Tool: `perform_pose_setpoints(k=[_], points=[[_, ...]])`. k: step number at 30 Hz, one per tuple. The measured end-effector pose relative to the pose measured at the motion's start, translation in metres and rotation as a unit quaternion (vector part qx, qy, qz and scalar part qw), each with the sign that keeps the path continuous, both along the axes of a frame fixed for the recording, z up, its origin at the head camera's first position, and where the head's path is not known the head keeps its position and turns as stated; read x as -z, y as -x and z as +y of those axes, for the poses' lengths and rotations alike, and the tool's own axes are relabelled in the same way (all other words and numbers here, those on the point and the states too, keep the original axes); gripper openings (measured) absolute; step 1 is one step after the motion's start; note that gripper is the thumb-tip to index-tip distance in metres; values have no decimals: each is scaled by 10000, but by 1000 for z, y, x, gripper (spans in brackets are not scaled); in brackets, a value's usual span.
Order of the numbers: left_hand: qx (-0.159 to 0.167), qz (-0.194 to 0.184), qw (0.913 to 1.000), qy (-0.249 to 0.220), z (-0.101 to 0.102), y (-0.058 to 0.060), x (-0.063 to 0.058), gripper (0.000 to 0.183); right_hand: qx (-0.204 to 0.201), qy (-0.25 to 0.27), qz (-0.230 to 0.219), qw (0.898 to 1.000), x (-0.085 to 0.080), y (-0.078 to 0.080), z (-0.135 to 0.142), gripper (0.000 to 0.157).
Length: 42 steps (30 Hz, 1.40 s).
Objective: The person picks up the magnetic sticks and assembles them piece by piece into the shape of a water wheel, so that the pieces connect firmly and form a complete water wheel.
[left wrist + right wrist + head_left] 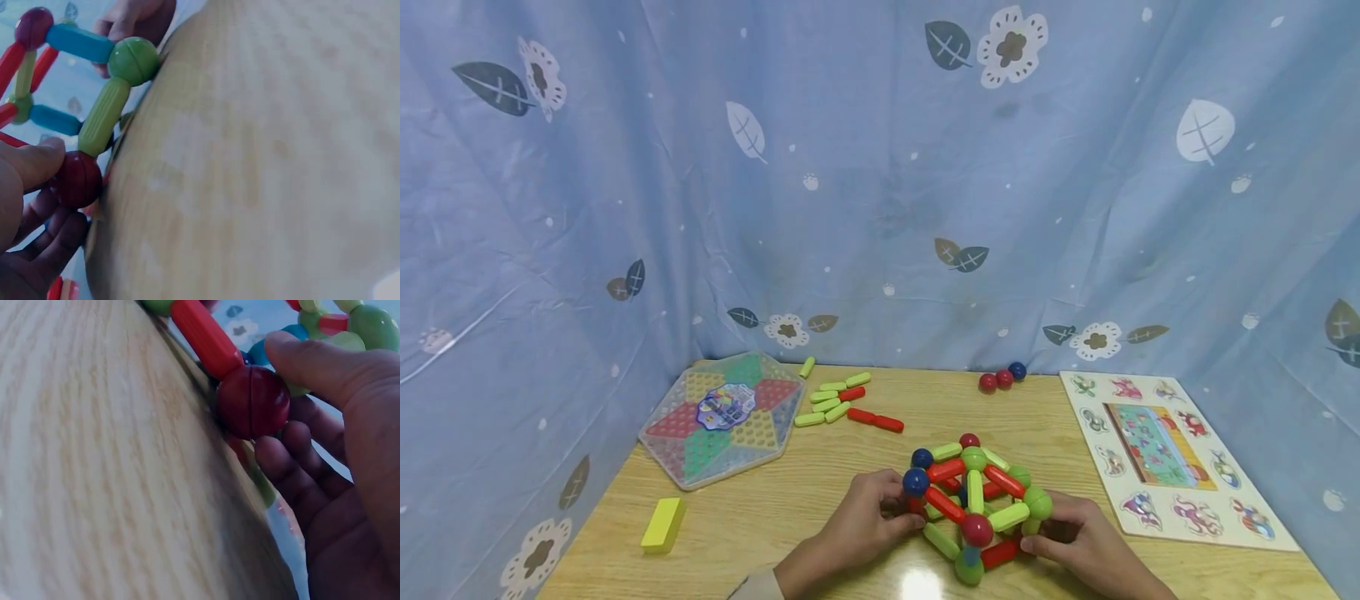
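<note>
A frame built from magnetic rods and balls (975,492) stands on the table in front of me, in red, yellow-green, blue and dark red. At its left side my left hand (865,518) grips a lower corner; the left wrist view shows thumb and fingers about a dark red ball (78,180). My right hand (1086,537) holds the opposite lower corner. Seen from the right wrist, its thumb and fingertips surround another dark red ball (253,403), joined to a red rod (207,337). Parts of the frame's far side are hidden behind nearer rods.
Loose yellow-green rods (810,419) and red rods (889,424) lie at the back left. Three loose balls (1004,379) sit near the curtain. A hexagonal game board (745,454) and yellow block (663,525) are left; a picture puzzle board (1157,508) lies right.
</note>
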<state>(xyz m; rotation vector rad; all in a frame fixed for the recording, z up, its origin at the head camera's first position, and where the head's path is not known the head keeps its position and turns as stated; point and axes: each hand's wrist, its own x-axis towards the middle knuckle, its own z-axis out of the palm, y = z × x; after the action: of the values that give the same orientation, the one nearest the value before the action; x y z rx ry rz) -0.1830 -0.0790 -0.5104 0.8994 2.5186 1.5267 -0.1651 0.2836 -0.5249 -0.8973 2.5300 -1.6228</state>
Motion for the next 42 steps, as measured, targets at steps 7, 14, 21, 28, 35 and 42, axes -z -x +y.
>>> perform_pose_setpoints(k=[7, 14, 21, 28, 35, 42], points=[[-37, 731, 9968, 314, 6, -4, -1, 6, 378, 13, 338, 9987, 1, -3, 4, 34], [-166, 759, 9968, 212, 10, -4, -2, 6, 579, -64, 610, 9964, -1, -3, 3, 33], [-246, 459, 9986, 7, 16, -7, 0, 8, 815, -110, 547, 9951, -1, -3, 4, 32], [276, -713, 9957, -524, -12, 19, -3, 28, 937, -24, 194, 9954, 3, -4, 6, 30], [-390, -863, 9916, -885, -45, 70, -13, 34, 933, -7, 66, 9956, 7, -2, 9, 31], [-725, -236, 9971, -7, -44, 105, -9, 36, 813, 33, 2, 9967, 9, 1, 5, 33]])
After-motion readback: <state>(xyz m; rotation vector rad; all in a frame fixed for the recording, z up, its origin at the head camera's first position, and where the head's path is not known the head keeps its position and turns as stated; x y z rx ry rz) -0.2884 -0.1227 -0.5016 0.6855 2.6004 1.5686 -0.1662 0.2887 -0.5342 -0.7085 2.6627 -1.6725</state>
